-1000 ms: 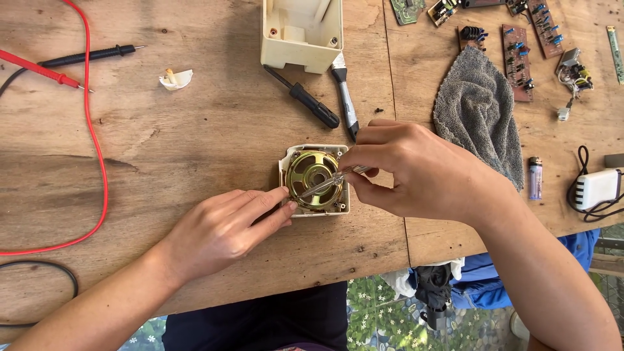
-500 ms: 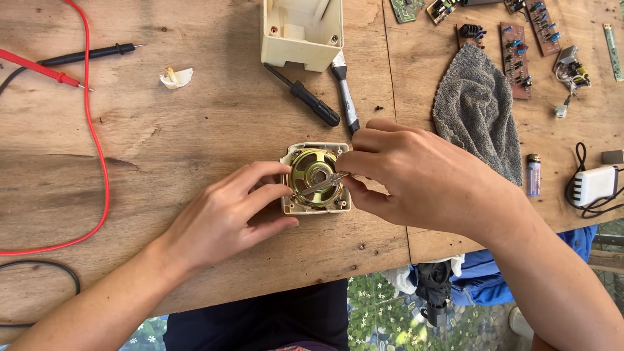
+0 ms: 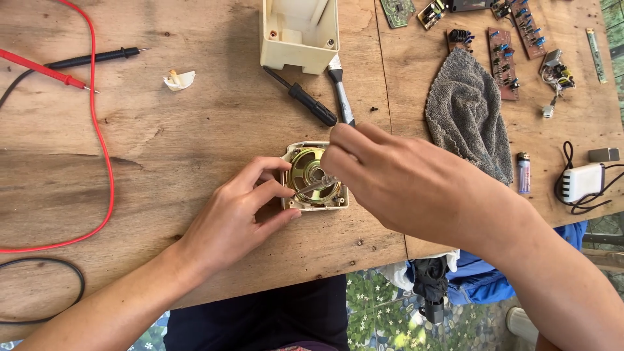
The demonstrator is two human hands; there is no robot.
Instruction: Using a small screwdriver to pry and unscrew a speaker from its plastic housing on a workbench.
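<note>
While the left hand [image 3: 237, 218] steadies a small cream plastic panel [image 3: 314, 177] on the wooden table [image 3: 195, 143], thumb and fingers pressed against its left edge, the right hand [image 3: 396, 179] hovers over its right side and pinches a slim metal tool [image 3: 313, 187] whose tip lies across the part inside. Set in the panel is a round speaker [image 3: 309, 173], brassy and shiny, with a silver hub at its middle. The panel sits near the table's front edge, between the two hands.

Behind it stands a cream box [image 3: 299, 32], open on top and hollow, with screw posts in its corners. Just in front of the box lie a black screwdriver [image 3: 304, 99] and a brush [image 3: 340, 91]. A grey, nubby cloth [image 3: 469, 117] lies to the right, with green and brown circuit boards [image 3: 504, 62] beyond it and a small battery [image 3: 524, 173] beside it. Red and black probe leads [image 3: 65, 68] curve over the rough, stained planks on the left.
</note>
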